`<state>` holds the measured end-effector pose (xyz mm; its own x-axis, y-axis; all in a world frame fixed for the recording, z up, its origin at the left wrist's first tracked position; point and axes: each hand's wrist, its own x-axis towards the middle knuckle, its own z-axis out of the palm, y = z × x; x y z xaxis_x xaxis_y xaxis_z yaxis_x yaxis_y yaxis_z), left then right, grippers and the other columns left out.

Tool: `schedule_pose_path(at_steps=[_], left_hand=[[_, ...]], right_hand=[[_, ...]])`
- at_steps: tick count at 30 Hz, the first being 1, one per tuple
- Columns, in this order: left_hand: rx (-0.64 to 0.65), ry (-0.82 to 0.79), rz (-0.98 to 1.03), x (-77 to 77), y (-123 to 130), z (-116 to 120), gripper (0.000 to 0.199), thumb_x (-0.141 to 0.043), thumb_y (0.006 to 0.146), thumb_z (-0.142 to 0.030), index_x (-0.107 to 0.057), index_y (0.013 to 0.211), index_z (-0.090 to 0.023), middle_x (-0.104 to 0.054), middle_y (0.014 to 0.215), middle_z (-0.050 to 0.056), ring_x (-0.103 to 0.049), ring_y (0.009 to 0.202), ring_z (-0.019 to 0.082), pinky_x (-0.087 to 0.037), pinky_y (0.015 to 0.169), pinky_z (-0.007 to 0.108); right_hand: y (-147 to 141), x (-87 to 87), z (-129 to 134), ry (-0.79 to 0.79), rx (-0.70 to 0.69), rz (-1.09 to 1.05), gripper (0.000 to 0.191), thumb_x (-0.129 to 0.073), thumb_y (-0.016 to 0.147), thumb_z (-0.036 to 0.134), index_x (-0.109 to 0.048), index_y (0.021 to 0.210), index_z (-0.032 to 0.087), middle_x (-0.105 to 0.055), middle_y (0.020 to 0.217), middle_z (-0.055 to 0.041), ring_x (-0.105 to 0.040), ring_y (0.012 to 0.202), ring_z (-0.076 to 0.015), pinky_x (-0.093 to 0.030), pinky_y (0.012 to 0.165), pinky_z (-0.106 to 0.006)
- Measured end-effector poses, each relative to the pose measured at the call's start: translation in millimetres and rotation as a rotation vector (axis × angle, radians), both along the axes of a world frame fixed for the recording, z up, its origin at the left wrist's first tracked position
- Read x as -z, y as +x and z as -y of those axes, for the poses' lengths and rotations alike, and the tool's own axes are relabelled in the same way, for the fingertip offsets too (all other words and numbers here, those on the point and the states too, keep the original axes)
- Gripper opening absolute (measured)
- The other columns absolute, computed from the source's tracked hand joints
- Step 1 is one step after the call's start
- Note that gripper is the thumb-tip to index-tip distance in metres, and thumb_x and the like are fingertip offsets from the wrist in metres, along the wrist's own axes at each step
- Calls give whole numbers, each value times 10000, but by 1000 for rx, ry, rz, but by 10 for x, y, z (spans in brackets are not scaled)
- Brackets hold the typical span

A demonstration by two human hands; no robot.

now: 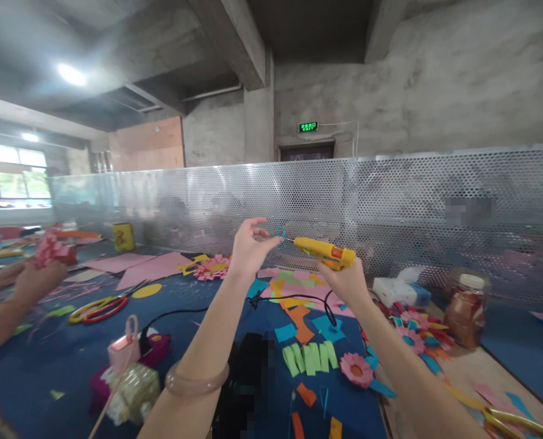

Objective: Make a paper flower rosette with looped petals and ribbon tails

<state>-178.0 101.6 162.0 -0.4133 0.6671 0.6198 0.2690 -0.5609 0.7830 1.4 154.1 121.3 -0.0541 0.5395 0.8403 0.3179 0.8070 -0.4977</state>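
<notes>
Yellow glue gun (322, 251): the right hand (345, 280) is wrapped round its handle. The left hand (251, 245) pinches a small blue piece (282, 235) right by the gun's tip, above the surface (184, 341). It looks like gluing, so the next bit needs steady hands. Air is free around them, but a holey metal wall (403, 201) stands behind and a black cord (298, 297) runs below.

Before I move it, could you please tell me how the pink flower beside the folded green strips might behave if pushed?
The pink flower is probably light, since its petals look like paper. The petal tips around its rim may crease if pressed. Lying face up beside the green strips, it seems apt to slide rather than roll.
</notes>
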Motion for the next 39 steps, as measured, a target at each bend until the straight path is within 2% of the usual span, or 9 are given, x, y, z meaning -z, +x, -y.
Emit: schedule_pose_path(at_steps=[10, 18, 26, 32, 39], left_hand=[[73, -17, 57, 49, -50, -73, 518, -730, 531, -270, -535, 1005, -197, -543, 776, 18, -583, 691, 170, -433, 606, 285], [145, -18, 138, 37, -18, -78, 530, -735, 493, -212, -546, 986, -171, -544, 720, 0, -602, 618, 156, -455, 614, 293], [101, 22, 158, -5, -45, -39, 516, -739, 507, -214, -545, 984, -183, -542, 722, -8, -584, 643, 147, -429, 589, 272], [94, 52, 147, -40, -59, 18, 502, -738, 529, -218, -544, 991, -187, -525, 721, -17, -571, 674, 144, -432, 629, 275], [98, 75, 145, -49, -45, 20, 482, -734, 536, -209, -553, 982, -196, -516, 711, -26, -546, 635, 118, -414, 610, 261]], right_hand=[[-6, -20, 27, -6, -30, -32, 69, -528, 594, 222, -556, 621, 165, -538, 566, 5, -502, 507, -134, -394, 445, -237], [-19, -43, 65, -17, -47, -51, 81, -530, 591, 212, -565, 646, 165, -538, 545, 11, -496, 478, -125, -391, 429, -229], [19, -2, 23, -59, -117, -17, 125, -539, 646, 230, -589, 720, 142, -550, 543, 5, -501, 451, -128, -386, 402, -227], [27, 23, -16, -62, -169, 1, 119, -548, 660, 225, -598, 728, 140, -577, 598, -5, -545, 539, -149, -446, 494, -244], [11, 19, 8, -61, -194, 1, 103, -548, 661, 200, -599, 734, 149, -576, 600, 8, -546, 553, -144, -454, 503, -239]])
